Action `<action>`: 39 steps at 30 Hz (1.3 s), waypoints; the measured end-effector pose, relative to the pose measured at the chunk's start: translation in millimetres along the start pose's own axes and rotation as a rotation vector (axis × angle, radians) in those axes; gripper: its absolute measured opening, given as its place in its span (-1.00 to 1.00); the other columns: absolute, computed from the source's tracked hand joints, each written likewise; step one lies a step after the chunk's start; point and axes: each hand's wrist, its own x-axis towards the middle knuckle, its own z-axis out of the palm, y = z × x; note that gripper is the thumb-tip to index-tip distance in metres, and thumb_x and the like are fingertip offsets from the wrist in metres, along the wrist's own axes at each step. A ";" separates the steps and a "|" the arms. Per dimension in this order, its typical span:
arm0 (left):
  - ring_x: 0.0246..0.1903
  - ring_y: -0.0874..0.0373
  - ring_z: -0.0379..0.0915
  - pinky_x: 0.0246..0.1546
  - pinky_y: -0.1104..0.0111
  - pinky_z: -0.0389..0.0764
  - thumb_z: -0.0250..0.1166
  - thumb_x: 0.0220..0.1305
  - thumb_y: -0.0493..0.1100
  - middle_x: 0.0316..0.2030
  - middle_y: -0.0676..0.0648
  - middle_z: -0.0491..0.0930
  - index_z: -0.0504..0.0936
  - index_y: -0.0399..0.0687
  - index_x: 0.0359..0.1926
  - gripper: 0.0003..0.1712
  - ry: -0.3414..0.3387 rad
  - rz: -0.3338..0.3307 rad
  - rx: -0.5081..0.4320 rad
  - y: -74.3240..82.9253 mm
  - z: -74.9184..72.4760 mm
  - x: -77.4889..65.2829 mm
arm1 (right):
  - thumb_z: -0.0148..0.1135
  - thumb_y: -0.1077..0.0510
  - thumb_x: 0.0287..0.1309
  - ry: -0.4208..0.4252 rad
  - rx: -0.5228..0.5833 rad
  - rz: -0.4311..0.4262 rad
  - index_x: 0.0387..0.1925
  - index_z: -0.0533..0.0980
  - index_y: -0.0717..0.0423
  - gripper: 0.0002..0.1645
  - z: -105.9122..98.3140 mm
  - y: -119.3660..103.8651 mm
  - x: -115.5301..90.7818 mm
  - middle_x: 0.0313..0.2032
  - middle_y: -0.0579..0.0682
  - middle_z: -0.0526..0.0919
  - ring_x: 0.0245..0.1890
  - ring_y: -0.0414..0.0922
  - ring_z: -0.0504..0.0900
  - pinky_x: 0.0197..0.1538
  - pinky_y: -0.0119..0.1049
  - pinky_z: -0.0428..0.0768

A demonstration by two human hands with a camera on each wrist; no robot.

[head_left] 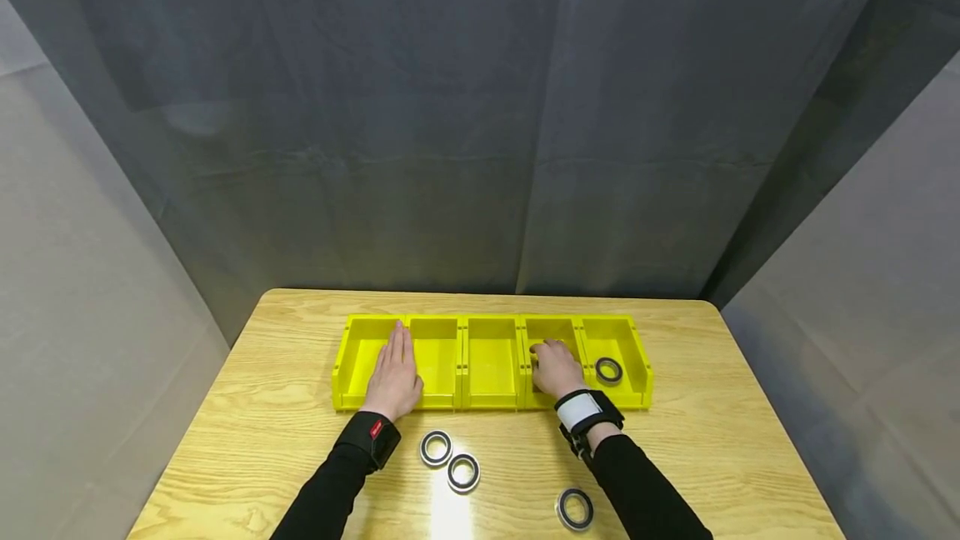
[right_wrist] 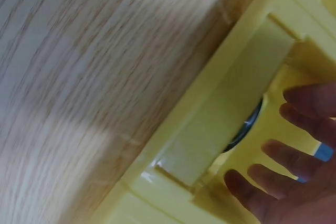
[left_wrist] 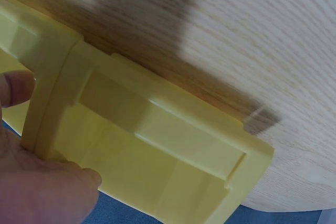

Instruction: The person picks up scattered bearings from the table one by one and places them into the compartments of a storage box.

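Observation:
A row of joined yellow bins [head_left: 491, 401] stands on the table, split into several compartments. My left hand [head_left: 393, 373] rests with straight fingers over the divider between the two leftmost compartments; its thumb [left_wrist: 20, 87] shows on one side of that divider. Inside the second compartment from the right, my right hand [head_left: 558, 367] reaches down with fingers spread and apart from a ball bearing [right_wrist: 247, 127]. That bearing lies partly hidden behind the bin's front wall. Another ball bearing [head_left: 618, 371] lies in the rightmost compartment.
Two ball bearings, one [head_left: 423, 447] beside the other [head_left: 452, 474], lie on the wooden table [head_left: 255, 440] in front of the bins. A third bearing [head_left: 564, 509] lies nearer me, by the right forearm. A dark grey curtain [head_left: 420, 148] hangs behind the table.

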 end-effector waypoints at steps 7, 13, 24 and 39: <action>0.55 -0.33 -0.09 0.52 -0.14 0.11 0.21 0.28 -0.30 0.56 -0.47 -0.14 -0.03 -0.55 0.50 -0.10 -0.009 -0.006 -0.004 0.9 -1.4 0.7 | 0.11 0.33 0.29 0.072 0.092 -0.040 0.12 0.62 0.23 -0.60 -9.8 -1.8 -13.4 0.31 0.32 0.49 0.36 0.27 0.43 0.31 0.21 0.50; 0.55 -0.35 -0.08 0.51 -0.15 0.13 0.20 0.27 -0.31 0.55 -0.48 -0.13 -0.04 -0.56 0.50 -0.09 -0.018 -0.002 0.014 1.7 -2.2 0.8 | 0.08 0.32 0.34 0.148 0.155 -0.101 0.07 0.63 0.28 -0.65 -13.9 2.9 -29.7 0.32 0.37 0.46 0.39 0.33 0.39 0.33 0.23 0.47; 0.56 -0.35 -0.14 0.53 -0.15 0.08 0.20 0.29 -0.28 0.55 -0.48 -0.11 -0.02 -0.56 0.50 -0.11 -0.009 0.002 0.022 1.8 -1.7 1.5 | 0.08 0.29 0.30 0.149 0.323 -0.107 0.14 0.58 0.28 -0.59 -19.6 15.3 -60.5 0.43 0.35 0.32 0.48 0.32 0.25 0.38 0.26 0.40; 0.60 -0.31 -0.40 0.57 -0.18 -0.25 0.19 0.38 -0.09 0.59 -0.39 -0.21 -0.09 -0.46 0.54 -0.05 0.007 0.007 -0.011 -2.6 1.7 -5.2 | 0.20 0.14 0.30 0.017 0.269 -0.013 0.20 0.51 0.28 -0.51 -32.5 36.1 -130.7 0.24 0.39 0.50 0.23 0.36 0.50 0.27 0.28 0.48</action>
